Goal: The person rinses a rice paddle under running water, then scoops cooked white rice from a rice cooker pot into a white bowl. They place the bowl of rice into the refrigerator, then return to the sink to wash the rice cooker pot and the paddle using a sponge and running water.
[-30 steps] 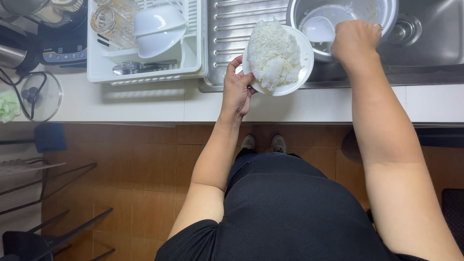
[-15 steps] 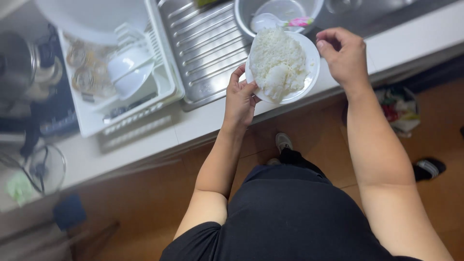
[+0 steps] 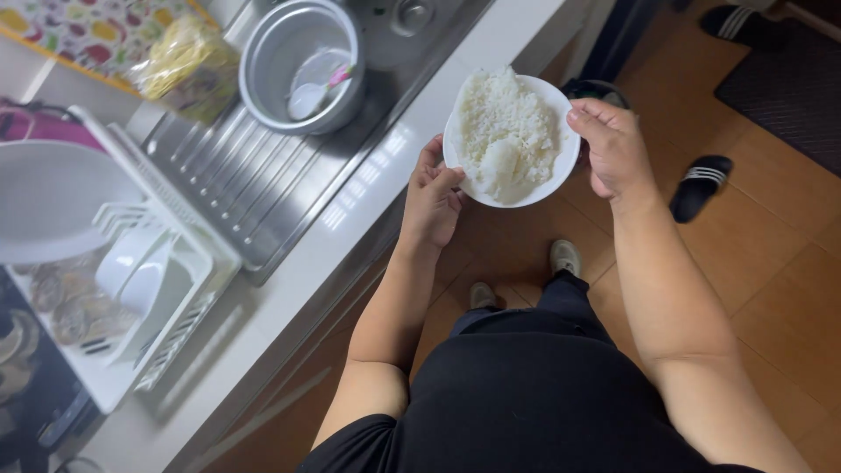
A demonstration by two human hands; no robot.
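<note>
A white plate (image 3: 555, 180) heaped with cooked white rice (image 3: 506, 131) is held in both hands, away from the counter and over the brown floor. My left hand (image 3: 433, 200) grips its left rim. My right hand (image 3: 615, 147) holds its right rim with the fingers curled over the edge. On the steel drainboard stands a metal pot (image 3: 298, 66) with a white spoon (image 3: 308, 99) lying inside it.
The steel sink and drainboard (image 3: 263, 184) run along the white counter (image 3: 368, 228). A white dish rack (image 3: 131, 289) with bowls sits at the left. A yellow bag (image 3: 188, 66) lies behind the pot. Black sandals (image 3: 701, 184) are on the floor at the right.
The plate of rice has moved off the counter and over the floor. My right hand, free before, now holds the plate's right rim. The view has swung right.
</note>
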